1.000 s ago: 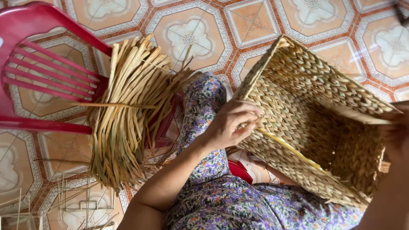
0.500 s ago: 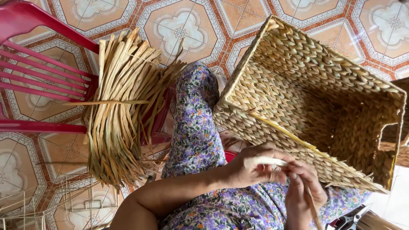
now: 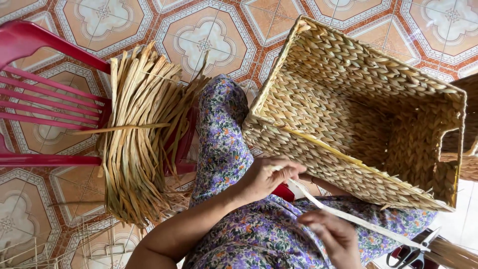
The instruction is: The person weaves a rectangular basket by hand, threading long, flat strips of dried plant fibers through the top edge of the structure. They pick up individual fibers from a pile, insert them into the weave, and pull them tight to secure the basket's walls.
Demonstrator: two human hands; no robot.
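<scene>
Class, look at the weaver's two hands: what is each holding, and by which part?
Both hold one pale strip. The left hand pinches its upper end beside the woven basket; the right hand grips it partway down.

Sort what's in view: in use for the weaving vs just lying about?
In use:
- left hand and right hand, both pinching the pale strip
- basket resting on the lap

Lying about:
- bundle of dried strands on the red chair
- scissors at the lower right
- loose strands on the tiled floor
</scene>
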